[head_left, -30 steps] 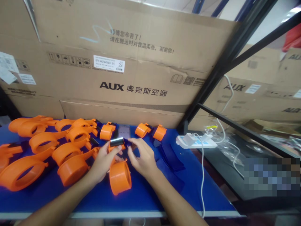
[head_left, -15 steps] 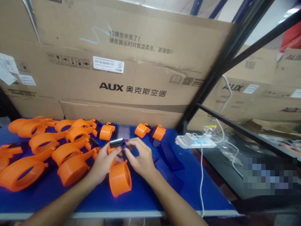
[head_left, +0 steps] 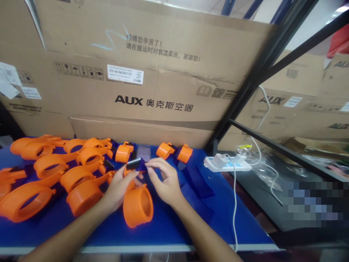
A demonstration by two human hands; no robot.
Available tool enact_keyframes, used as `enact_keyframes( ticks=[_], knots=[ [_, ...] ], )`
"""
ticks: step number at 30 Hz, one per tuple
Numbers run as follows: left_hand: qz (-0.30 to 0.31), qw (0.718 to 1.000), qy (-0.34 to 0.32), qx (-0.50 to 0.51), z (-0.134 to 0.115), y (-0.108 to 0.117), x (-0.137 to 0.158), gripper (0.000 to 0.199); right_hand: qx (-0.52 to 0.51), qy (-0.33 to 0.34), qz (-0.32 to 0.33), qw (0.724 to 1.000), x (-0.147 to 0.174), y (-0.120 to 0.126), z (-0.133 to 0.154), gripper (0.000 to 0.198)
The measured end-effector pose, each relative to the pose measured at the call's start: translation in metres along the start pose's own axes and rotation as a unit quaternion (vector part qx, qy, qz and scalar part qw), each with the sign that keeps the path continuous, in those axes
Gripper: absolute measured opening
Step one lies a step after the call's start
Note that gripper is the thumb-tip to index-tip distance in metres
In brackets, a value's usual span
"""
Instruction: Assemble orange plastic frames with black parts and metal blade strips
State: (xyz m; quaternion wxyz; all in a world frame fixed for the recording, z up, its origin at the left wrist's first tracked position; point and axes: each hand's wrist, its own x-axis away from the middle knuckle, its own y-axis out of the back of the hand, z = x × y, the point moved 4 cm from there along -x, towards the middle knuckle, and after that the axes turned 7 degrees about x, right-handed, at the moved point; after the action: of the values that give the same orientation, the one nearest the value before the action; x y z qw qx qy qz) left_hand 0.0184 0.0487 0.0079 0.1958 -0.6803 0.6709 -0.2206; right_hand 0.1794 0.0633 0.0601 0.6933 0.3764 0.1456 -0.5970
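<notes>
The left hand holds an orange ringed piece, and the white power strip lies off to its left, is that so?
Not quite: the head view shows the white power strip to the right, past the right hand. The left hand does hold an orange ringed piece.

Moderate, diffuse illumination is provided. Glare is displayed at a light point(head_left: 343, 9) at upper right. Fine label point(head_left: 125, 74) print is softened by blur; a lower-right patch point(head_left: 313, 204) is coarsely pixelated.

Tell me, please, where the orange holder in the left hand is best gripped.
Probably around the outside of its ring, coming from the near side: that broad, rounded wall faces the camera, while the left hand covers part near the black piece.
</notes>
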Motion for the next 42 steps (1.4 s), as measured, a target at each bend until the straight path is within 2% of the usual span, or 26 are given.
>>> enact_keyframes(
  ticks=[2,4,7,9,13,16,19,23,27,29,32,35,37,42],
  knots=[
    [0.051,0.998,0.037,0.013,0.001,-0.004,0.005,0.046,-0.064,-0.070,0.023,0.995,-0.002,0.001,-0.004,0.026],
    [0.106,0.990,0.091,0.018,0.005,-0.007,0.011,0.064,-0.136,-0.119,0.094,0.979,-0.002,-0.001,-0.004,0.036],
    [0.142,0.981,0.131,0.031,0.009,-0.010,0.015,0.078,-0.197,-0.134,0.182,0.954,-0.003,-0.003,0.000,0.034],
    [0.152,0.980,0.122,0.039,0.008,-0.013,0.015,0.078,-0.201,-0.143,0.176,0.953,-0.004,-0.002,-0.002,0.033],
    [0.166,0.982,0.086,0.017,0.002,-0.017,0.013,0.065,-0.156,-0.178,0.117,0.965,-0.004,-0.001,-0.011,0.038],
    [0.141,0.989,0.049,-0.015,-0.001,-0.017,0.011,0.059,-0.157,-0.199,0.120,0.960,-0.001,-0.005,-0.009,0.039],
    [0.132,0.990,0.040,-0.035,0.001,-0.016,0.008,0.058,-0.152,-0.200,0.129,0.959,0.001,-0.007,-0.006,0.039],
    [0.117,0.991,0.055,-0.038,0.004,-0.015,0.007,0.057,-0.065,-0.161,0.136,0.975,-0.006,0.001,-0.006,0.033],
    [0.088,0.989,0.117,0.009,0.009,-0.009,0.009,0.058,0.097,-0.125,0.054,0.986,-0.016,0.043,-0.001,0.038],
    [0.077,0.986,0.141,0.038,0.009,-0.007,0.011,0.057,0.211,-0.121,0.075,0.967,-0.008,0.068,0.004,0.032],
    [0.073,0.981,0.172,0.057,0.009,-0.007,0.015,0.058,0.396,-0.108,0.152,0.899,0.026,0.101,0.006,0.030],
    [0.073,0.980,0.173,0.059,0.011,-0.010,0.016,0.051,0.496,-0.073,0.185,0.845,0.070,0.116,0.000,0.033],
    [0.076,0.982,0.162,0.059,0.013,-0.012,0.016,0.045,0.528,-0.061,0.173,0.829,0.093,0.117,-0.007,0.029],
    [0.084,0.984,0.149,0.047,0.018,-0.013,0.014,0.042,0.551,-0.045,0.105,0.827,0.113,0.101,-0.015,0.022]
  ],
)
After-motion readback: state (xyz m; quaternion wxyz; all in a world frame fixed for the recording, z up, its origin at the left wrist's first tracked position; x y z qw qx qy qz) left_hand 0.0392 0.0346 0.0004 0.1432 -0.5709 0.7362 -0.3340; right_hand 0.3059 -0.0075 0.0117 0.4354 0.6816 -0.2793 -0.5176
